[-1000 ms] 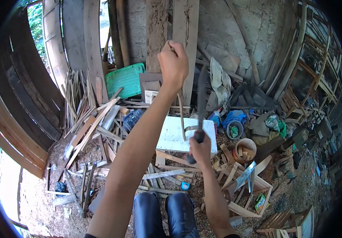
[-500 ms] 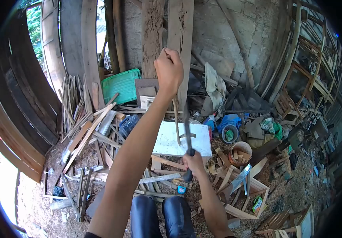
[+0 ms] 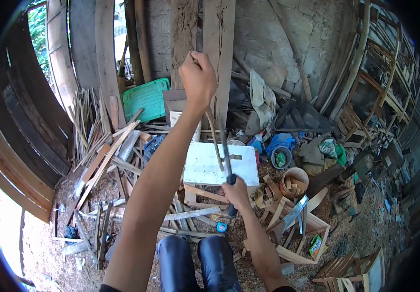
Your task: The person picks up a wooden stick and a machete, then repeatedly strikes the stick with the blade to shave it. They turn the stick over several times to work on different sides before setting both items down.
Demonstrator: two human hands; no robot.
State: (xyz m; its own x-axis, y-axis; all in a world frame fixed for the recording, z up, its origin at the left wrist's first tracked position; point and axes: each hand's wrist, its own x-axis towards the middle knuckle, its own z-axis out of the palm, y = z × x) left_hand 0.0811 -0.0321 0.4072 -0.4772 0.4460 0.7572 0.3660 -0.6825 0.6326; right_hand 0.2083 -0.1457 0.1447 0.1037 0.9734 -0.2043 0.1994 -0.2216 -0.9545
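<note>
My left hand is raised high and closed in a fist around the upper end of a thin, bent wooden strip. The strip slants down, its lower end at the white tabletop. Lower and to the right, my right hand is wrapped around the black handle of a machete. Its long dark blade points upward, close along the strip's right side; whether they touch I cannot tell. A small brown patch shows on the white top beside the blade.
Wood scraps and a blue tape measure lie before my knees. To the right are a handsaw over a wooden frame and a bucket of offcuts. A green lid leans behind, near tall planks.
Both hands sit slightly higher in view, the left also a little further left. The blade has tilted slightly left, nearer the strip. My view has shifted a little.
</note>
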